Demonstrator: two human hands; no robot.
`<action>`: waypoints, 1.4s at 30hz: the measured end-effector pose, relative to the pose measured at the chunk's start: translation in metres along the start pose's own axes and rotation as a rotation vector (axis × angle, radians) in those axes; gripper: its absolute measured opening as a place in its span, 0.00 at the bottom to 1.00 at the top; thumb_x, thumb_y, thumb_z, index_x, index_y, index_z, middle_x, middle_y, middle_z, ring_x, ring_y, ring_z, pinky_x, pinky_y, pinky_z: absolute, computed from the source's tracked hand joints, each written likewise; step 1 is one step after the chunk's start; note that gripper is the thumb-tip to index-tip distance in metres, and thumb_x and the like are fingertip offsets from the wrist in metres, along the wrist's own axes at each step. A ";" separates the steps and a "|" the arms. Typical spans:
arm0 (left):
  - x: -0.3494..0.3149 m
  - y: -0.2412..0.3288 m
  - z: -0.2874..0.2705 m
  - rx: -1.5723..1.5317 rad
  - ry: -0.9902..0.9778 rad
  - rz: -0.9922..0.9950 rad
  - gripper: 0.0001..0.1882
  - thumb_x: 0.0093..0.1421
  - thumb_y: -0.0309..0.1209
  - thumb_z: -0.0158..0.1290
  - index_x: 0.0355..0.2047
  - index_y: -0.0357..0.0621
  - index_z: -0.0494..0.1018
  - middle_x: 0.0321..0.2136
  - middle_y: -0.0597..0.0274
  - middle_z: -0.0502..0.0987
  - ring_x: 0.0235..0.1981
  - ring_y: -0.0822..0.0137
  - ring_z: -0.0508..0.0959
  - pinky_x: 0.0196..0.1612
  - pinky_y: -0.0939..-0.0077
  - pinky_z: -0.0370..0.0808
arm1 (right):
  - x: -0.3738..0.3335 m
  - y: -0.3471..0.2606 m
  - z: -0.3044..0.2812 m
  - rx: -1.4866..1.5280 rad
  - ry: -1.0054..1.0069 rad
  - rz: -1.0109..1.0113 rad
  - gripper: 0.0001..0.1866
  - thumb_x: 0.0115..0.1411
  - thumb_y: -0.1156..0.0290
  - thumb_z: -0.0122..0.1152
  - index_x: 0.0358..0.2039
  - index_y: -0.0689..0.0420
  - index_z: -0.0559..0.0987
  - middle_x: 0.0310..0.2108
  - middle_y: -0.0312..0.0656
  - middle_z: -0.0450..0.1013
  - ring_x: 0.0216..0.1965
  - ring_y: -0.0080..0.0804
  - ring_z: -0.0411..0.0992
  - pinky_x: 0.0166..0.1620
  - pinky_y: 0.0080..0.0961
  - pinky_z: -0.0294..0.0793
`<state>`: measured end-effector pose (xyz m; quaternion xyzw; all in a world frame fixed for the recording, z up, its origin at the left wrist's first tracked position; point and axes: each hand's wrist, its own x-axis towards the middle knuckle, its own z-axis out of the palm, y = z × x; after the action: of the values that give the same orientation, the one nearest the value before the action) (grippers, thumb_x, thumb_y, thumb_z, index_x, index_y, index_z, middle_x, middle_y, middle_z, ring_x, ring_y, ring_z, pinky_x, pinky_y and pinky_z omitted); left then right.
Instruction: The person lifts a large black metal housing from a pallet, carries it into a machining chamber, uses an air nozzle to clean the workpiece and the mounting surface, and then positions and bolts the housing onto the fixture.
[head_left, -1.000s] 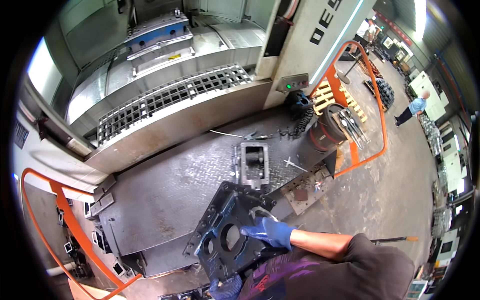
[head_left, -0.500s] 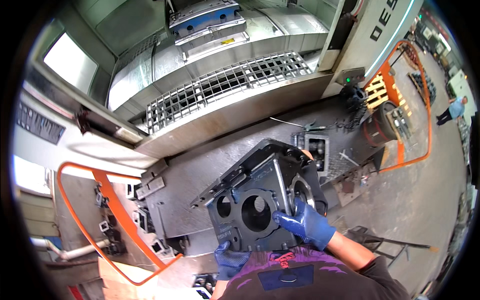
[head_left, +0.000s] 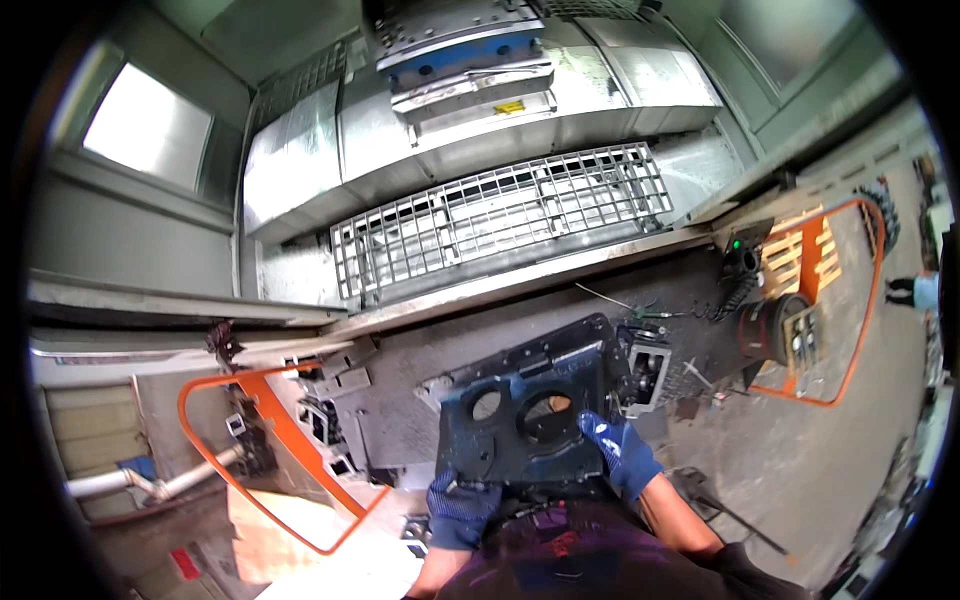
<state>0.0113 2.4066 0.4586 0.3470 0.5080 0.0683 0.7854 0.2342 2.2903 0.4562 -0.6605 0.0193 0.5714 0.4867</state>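
Note:
A large dark cast-metal housing [head_left: 520,425] with two round bores through its face and a flanged far edge is held against my front. My left hand [head_left: 462,508], in a blue glove, grips the housing's lower left corner. On its right side, my gloved right hand [head_left: 620,452] is closed round the edge, with the thumb toward the larger bore. The fingers of both hands are partly hidden by the housing. Behind it runs a dark metal platform [head_left: 400,430].
Ahead is a machine bay with a metal grating [head_left: 500,215] and a blue fixture [head_left: 465,58]. Orange rails stand left [head_left: 285,440] and right [head_left: 858,350]. A rectangular metal part [head_left: 645,375] lies right of the housing, near a drum [head_left: 765,330]. A person [head_left: 915,292] stands far right.
The housing has tipped, so its bored face shows more squarely and its right side no longer shows. My view has shifted, bringing more of the machine bay into sight. Both hands keep their hold.

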 end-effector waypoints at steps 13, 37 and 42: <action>0.113 0.189 -0.113 -1.319 -0.062 -0.009 0.28 0.51 0.33 0.46 0.54 0.43 0.66 0.53 0.53 0.70 0.56 0.52 0.68 0.60 0.53 0.61 | 0.106 -0.207 0.166 -0.954 -0.152 -0.772 0.21 0.59 0.68 0.53 0.52 0.63 0.71 0.47 0.52 0.73 0.48 0.37 0.72 0.50 0.27 0.68; 0.334 0.285 -0.216 -1.474 0.388 0.147 0.21 0.55 0.37 0.47 0.48 0.44 0.69 0.46 0.61 0.75 0.48 0.66 0.73 0.47 0.75 0.71 | 0.490 -0.258 0.338 0.050 -0.324 0.319 0.23 0.66 0.61 0.46 0.58 0.59 0.66 0.55 0.38 0.67 0.55 0.25 0.64 0.58 0.21 0.61; 0.458 0.274 -0.233 -0.998 0.383 0.421 0.23 0.53 0.40 0.49 0.48 0.42 0.69 0.46 0.57 0.74 0.49 0.61 0.72 0.52 0.65 0.71 | 0.594 -0.221 0.298 -0.292 -0.174 -0.045 0.26 0.67 0.61 0.43 0.61 0.62 0.60 0.60 0.38 0.60 0.61 0.26 0.57 0.63 0.20 0.53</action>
<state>0.0995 2.9337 0.2268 0.0091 0.4674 0.5163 0.7175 0.3491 2.9195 0.1715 -0.6725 -0.1212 0.6121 0.3980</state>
